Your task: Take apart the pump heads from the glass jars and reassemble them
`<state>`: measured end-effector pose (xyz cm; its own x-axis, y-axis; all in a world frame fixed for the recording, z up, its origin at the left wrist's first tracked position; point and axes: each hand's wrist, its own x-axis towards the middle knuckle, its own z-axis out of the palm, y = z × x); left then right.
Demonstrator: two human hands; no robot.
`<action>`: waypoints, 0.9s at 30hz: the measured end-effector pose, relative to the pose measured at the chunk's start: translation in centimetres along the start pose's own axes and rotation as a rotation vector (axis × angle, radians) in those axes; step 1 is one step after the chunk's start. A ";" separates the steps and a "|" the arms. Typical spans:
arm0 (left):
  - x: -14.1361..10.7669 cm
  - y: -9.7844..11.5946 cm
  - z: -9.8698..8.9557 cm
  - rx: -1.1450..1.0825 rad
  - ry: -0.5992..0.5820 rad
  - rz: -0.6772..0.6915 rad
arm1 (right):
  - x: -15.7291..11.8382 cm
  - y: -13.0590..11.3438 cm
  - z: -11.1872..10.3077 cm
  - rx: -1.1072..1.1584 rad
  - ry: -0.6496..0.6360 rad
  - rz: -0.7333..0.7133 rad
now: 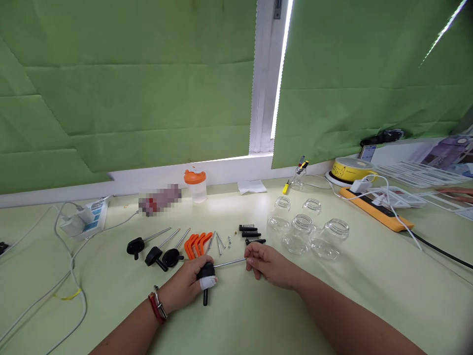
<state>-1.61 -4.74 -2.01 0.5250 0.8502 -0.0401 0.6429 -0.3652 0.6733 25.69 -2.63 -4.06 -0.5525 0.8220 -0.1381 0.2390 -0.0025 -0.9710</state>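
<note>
My left hand [192, 278], with white tape on one finger, is closed around a black round cap [205, 270] with a short black spout or handle pointing toward me. From that cap a thin metal rod [229, 263] runs right. The fingertips of my right hand [268, 264] pinch the rod's far end; any small part between them is hidden. Left of my left hand lie several similar black caps with rods [172, 257]. Beyond my hands are orange bent handles [198, 244], loose metal rods [220, 242], tiny metal pieces [229, 241] and black parts with springs [250, 233].
Several clear glass jars [297, 234] stand right of centre. An orange-lidded cup [195, 185] and screwdrivers in a jar [298, 176] are at the back. Power strips with cables lie at left [88, 218] and right [375, 209]. Another person's hand [458, 193] shows at far right.
</note>
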 end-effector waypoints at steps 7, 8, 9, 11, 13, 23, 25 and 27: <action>-0.1 0.0 0.0 0.009 -0.013 0.010 | 0.0 -0.3 0.1 -0.028 -0.002 0.010; -0.1 -0.1 0.0 0.010 -0.013 0.011 | 0.0 -0.3 0.1 -0.031 -0.002 0.016; -0.1 -0.1 0.0 0.010 -0.015 0.012 | -0.1 -0.4 0.1 -0.036 -0.002 0.021; -0.1 -0.1 0.1 0.009 -0.018 0.010 | -0.1 -0.6 0.0 -0.062 0.000 0.028; -0.1 -0.1 0.1 0.010 -0.020 0.009 | -0.2 -0.9 0.0 -0.095 0.006 0.031; 0.1 -0.1 0.0 0.016 -0.019 0.019 | -0.1 -0.8 0.0 -0.122 0.012 0.058; 0.1 -0.1 0.1 0.014 -0.017 0.020 | -0.1 -0.7 0.0 -0.120 0.007 0.067; 0.1 -0.1 0.1 0.011 -0.021 0.019 | -0.1 -0.7 0.0 -0.117 0.006 0.073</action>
<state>-1.60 -4.64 -2.14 0.5487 0.8350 -0.0424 0.6387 -0.3859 0.6657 25.58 -2.73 -3.39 -0.5254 0.8256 -0.2055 0.3701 0.0043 -0.9290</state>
